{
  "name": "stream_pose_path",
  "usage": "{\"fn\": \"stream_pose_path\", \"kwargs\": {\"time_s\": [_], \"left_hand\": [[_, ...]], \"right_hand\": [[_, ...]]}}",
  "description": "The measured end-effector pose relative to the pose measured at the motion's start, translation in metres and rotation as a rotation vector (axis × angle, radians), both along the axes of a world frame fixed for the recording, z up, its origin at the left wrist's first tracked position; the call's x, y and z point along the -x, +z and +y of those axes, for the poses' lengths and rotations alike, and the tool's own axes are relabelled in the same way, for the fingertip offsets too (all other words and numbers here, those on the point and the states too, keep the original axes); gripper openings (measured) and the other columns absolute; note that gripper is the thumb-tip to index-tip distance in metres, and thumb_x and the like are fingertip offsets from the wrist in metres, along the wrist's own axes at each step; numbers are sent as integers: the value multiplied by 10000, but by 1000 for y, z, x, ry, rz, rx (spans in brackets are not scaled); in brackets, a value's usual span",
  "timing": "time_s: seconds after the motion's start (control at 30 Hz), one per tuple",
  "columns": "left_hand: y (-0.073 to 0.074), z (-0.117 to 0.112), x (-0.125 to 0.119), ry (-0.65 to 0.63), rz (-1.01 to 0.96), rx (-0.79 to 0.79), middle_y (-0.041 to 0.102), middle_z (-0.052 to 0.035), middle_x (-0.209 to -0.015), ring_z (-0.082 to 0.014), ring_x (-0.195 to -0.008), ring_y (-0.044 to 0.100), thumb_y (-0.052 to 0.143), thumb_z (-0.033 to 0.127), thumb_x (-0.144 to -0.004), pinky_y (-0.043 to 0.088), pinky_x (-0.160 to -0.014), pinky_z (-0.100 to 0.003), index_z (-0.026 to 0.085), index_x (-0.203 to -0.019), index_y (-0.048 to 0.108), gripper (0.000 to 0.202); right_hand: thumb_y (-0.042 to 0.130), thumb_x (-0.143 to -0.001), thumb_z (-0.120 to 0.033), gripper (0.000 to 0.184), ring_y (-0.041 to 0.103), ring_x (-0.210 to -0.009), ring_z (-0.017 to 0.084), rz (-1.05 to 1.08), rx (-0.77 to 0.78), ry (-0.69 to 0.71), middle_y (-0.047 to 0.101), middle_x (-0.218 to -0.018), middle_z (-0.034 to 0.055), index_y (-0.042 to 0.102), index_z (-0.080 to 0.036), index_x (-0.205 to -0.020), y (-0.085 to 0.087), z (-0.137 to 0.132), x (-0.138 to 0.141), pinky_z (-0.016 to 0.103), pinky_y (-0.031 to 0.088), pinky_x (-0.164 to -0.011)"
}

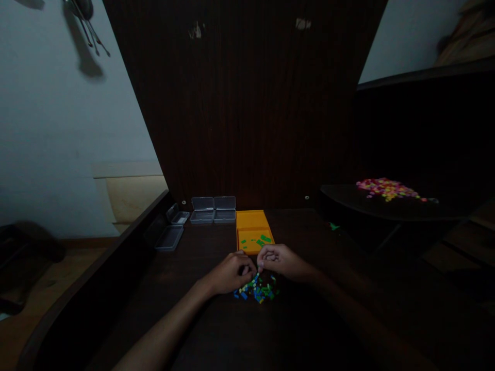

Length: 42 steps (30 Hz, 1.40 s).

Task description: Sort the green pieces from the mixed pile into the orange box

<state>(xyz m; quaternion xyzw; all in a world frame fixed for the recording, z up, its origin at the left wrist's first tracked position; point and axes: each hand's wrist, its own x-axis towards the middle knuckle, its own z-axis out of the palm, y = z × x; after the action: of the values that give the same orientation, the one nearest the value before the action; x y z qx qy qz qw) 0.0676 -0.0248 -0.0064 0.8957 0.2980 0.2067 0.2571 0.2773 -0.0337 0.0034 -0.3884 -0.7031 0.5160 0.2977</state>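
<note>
My left hand (232,272) and my right hand (279,259) meet over a small pile of tiny blue, green and yellow bricks (257,291) on the dark table (201,319). Both hands have their fingers curled in a pinch, fingertips close together; what they pinch is too small to make out. Just beyond the hands lies an open orange box (251,231) with a few green pieces (265,238) in its near tray.
Two open clear plastic cases (213,208) stand behind the orange box, with another open case (172,231) at the left edge. A heap of pink and yellow bricks (386,188) lies on a raised dark shelf at right. One green piece (333,225) lies alone.
</note>
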Motion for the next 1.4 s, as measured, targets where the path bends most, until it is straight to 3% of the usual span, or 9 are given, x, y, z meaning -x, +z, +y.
{"fn": "stream_pose_path", "kwargs": {"time_s": [0.13, 0.33, 0.57, 0.9, 1.1, 1.23, 1.4], "left_hand": [[-2, 0, 0, 1, -7, -10, 623, 1, -692, -141, -726, 560, 599, 148, -833, 425, -711, -227, 170, -864, 707, 115], [-2, -2, -1, -8, -12, 11, 636, 2, -718, -140, -750, 558, 586, 100, -812, 423, -726, -224, 176, -850, 703, 144], [-1, -5, -1, 17, -7, 30, 620, 0, -705, -140, -756, 548, 575, 137, -842, 418, -729, -224, 172, -828, 689, 120], [0, -9, 0, 66, -101, 33, 592, -9, -708, -143, -746, 551, 560, 170, -875, 431, -720, -236, 183, -845, 687, 131], [0, -4, 5, 145, -242, -29, 594, -12, -691, -137, -699, 533, 535, 238, -934, 420, -665, -235, 173, -874, 683, 173], [-3, 3, 10, 226, -292, -111, 631, -13, -700, -131, -661, 514, 539, 245, -942, 413, -676, -251, 172, -890, 684, 169], [0, 10, 14, 308, -320, -159, 613, -12, -677, -138, -664, 533, 544, 277, -944, 424, -659, -249, 181, -941, 710, 192]], "right_hand": [[710, -710, -497, 372, 566, -657, 127, 10, 22, -37, 666, -746, 32, 623, -150, -810, -4, 3, 1, 249, 419, -598], [746, -677, -461, 348, 391, -518, 65, -18, -51, -107, 548, -603, -25, 646, -137, -752, -9, 8, 0, 205, 280, -472], [716, -693, -489, 403, 351, -496, 69, -41, -135, -234, 516, -569, -29, 705, -123, -860, -14, 27, -16, 212, 251, -466], [614, -795, -408, 304, 394, -548, 95, -196, -311, -316, 531, -602, -18, 730, -147, -898, -8, 60, -42, 218, 301, -515], [668, -744, -256, 120, 441, -593, 86, -249, -421, -316, 588, -820, 22, 721, -163, -798, -20, 82, -42, 222, 373, -564], [697, -712, -182, 58, 502, -656, 107, -331, -415, -337, 556, -788, 13, 728, -182, -761, -27, 92, -40, 225, 411, -599], [690, -691, -98, 133, 510, -648, 109, -453, -359, -360, 543, -740, 2, 747, -180, -779, -24, 93, -33, 235, 421, -634]]}}
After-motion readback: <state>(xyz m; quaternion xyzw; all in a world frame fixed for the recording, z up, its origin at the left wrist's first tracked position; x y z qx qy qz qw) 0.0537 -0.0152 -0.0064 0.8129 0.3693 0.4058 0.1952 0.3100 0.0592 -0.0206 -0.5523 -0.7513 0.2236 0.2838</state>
